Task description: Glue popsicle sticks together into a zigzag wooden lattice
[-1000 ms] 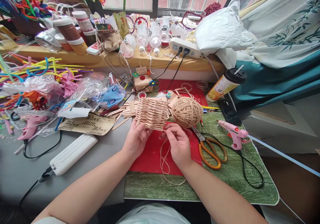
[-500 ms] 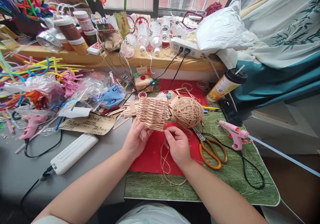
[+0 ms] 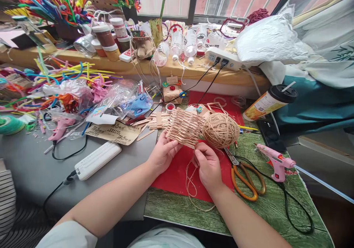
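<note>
My left hand (image 3: 163, 152) grips the near left edge of a panel of glued wooden sticks (image 3: 184, 125), held tilted above a red sheet (image 3: 177, 170). My right hand (image 3: 208, 163) is closed just below the panel's near right corner, pinching a strand of twine (image 3: 190, 185) that loops down over the red sheet. A ball of jute twine (image 3: 220, 130) rests right beside the panel, just beyond my right hand.
Orange-handled scissors (image 3: 245, 174) and a pink glue gun (image 3: 275, 161) lie on the green mat (image 3: 249, 211) to the right. A lidded drink cup (image 3: 269, 101) leans at the back right. Pipe cleaners (image 3: 66, 74), plastic bags (image 3: 110, 96), a white power bank (image 3: 96, 160) and another glue gun (image 3: 59, 128) crowd the left.
The view has swung left, so everything sits further right in the picture. My right hand has drawn slightly back from the panel's edge with the twine; my left hand keeps its grip.
</note>
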Tool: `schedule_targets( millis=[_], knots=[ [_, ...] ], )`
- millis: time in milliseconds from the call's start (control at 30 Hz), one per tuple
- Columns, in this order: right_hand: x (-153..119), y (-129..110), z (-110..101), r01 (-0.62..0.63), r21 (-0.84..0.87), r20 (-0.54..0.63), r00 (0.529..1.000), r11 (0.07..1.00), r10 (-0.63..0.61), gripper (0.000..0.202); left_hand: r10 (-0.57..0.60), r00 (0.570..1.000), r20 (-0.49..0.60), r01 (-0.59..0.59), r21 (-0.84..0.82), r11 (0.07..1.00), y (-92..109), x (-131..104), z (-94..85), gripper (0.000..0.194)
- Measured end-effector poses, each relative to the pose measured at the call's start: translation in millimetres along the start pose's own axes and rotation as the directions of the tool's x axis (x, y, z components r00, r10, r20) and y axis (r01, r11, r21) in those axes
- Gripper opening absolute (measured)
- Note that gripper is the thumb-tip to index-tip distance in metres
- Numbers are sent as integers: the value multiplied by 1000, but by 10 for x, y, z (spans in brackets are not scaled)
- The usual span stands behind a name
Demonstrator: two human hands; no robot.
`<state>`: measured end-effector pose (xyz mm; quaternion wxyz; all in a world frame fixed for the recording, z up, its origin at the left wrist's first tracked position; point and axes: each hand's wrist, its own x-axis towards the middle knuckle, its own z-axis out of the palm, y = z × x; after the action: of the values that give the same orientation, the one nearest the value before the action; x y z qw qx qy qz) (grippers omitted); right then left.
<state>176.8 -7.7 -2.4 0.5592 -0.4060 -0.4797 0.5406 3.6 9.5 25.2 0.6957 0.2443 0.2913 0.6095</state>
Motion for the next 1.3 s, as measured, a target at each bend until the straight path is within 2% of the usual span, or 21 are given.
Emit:
schedule_targets(
  millis=[133, 267, 400, 767, 1067, 1300],
  knots=[
    [-23, -1, -5, 23, 47, 8, 1000, 999, -23, 27, 12, 1000, -7, -12, 6, 1000, -10, -5, -24, 72],
    [-42, -26, -6, 65, 19, -29, 998, 998, -64, 23, 1, 1000, -23, -1, 19, 1000, -18, -7, -33, 73],
    [-36, -62, 1, 64, 38, -17, 998, 997, -63, 22, 7, 1000, 9, -7, 17, 1000, -4, -7, -15, 71],
    [-35, -47, -18, 71, 0, 25, 997, 997, -71, 21, 7, 1000, -6, -7, 13, 1000, 7, 10, -17, 65],
    [-11, -55, -21, 105, -102, -26, 994, 989, -108, 25, 17, 1000, -3, -17, 17, 1000, -10, 14, -32, 64],
    [2, -11, -37, 26, -59, -74, 997, 998, -30, 28, 35, 999, 12, -35, -2, 999, -6, 13, -46, 70]
  ],
)
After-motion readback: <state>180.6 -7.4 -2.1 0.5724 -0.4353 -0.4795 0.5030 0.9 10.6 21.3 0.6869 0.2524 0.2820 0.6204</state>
